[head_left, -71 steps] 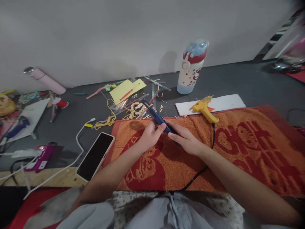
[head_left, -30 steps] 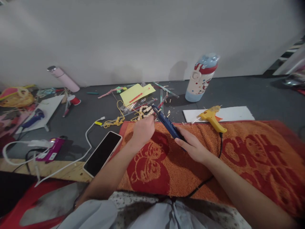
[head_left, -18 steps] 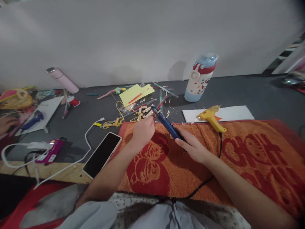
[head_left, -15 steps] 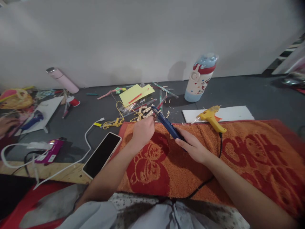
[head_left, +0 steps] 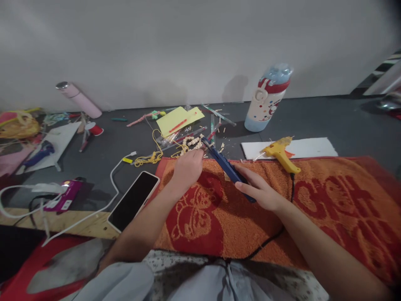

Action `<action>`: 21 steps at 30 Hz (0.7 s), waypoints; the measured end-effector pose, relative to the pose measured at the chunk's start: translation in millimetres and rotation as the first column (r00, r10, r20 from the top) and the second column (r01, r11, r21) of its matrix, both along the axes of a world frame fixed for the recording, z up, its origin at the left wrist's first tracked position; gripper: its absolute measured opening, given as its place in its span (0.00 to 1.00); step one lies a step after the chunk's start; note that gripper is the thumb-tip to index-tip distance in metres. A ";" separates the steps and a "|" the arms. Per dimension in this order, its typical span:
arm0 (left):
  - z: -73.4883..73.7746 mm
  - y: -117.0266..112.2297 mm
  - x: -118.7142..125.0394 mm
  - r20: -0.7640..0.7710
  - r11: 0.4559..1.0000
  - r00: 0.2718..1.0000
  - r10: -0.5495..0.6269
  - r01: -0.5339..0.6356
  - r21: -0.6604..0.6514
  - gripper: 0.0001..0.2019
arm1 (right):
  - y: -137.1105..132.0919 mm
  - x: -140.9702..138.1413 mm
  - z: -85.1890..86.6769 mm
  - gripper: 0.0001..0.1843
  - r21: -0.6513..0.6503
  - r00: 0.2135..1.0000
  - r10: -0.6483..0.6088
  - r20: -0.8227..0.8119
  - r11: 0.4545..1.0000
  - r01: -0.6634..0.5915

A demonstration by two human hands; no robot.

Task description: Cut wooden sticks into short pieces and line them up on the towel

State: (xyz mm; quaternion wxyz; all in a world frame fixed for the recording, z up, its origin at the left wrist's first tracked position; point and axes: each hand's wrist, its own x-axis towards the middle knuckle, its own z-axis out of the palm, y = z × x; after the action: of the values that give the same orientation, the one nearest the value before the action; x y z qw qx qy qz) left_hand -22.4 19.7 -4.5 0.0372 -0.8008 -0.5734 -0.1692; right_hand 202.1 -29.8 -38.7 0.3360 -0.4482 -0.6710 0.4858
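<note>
My right hand (head_left: 259, 191) grips the handle of a dark blue glue gun (head_left: 224, 163) whose nozzle points up and left, over the far edge of an orange and red towel (head_left: 313, 196). My left hand (head_left: 187, 168) is closed at the towel's far edge, fingertips by the nozzle. They pinch something small that I cannot make out. A cluster of small wooden pieces (head_left: 192, 142) on yellow string (head_left: 150, 158) lies just beyond the left hand.
A yellow glue gun (head_left: 278, 151) rests on a white board (head_left: 307, 147). A patterned water bottle (head_left: 267, 97) stands behind. A phone (head_left: 133, 200) with white cable lies left of the towel. Yellow paper (head_left: 177, 119), sticks, a pink flask (head_left: 78, 99) and a purple device (head_left: 61, 200) litter the grey floor.
My left hand left the glue gun's body and reached forward to its nozzle tip at the towel's edge. The right hand kept its grip and has drifted slightly right.
</note>
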 end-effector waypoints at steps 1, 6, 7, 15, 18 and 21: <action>-0.7 0.2 -0.6 0.019 1.000 1.000 -0.012 0.012 0.010 0.11 | -0.1 -0.1 0.4 0.38 -0.009 1.000 0.010 -0.017 1.000 -0.010; 4.4 4.3 -3.8 0.319 0.990 0.946 -0.049 0.089 -0.112 0.10 | 1.0 2.4 0.9 0.39 0.036 0.999 0.032 -0.032 0.999 -0.031; 6.6 6.4 -5.4 0.439 0.974 0.897 -0.050 0.140 -0.176 0.10 | 1.7 4.0 0.4 0.39 0.055 0.999 0.039 -0.026 0.998 -0.037; 1.1 28.1 -29.4 0.924 0.663 0.334 0.187 0.651 -0.370 0.15 | 3.8 16.1 -11.0 0.40 -0.014 0.993 0.116 -0.038 0.993 -0.116; -4.4 29.1 -32.8 0.942 0.631 0.255 0.220 0.699 -0.336 0.16 | 1.5 18.5 -11.7 0.41 -0.105 0.985 0.138 -0.100 0.983 -0.148; -4.3 28.0 -33.3 0.940 0.606 0.270 0.211 0.718 -0.342 0.16 | 0.6 19.5 -3.8 0.42 -0.179 0.972 0.182 -0.149 0.962 -0.207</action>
State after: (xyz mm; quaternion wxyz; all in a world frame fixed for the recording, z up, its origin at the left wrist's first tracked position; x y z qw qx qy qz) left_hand -55.7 47.8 -8.8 -0.6589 -0.5735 -0.3358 -0.3524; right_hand 221.6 -29.2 -42.5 0.2849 -0.3774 -0.6381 0.6076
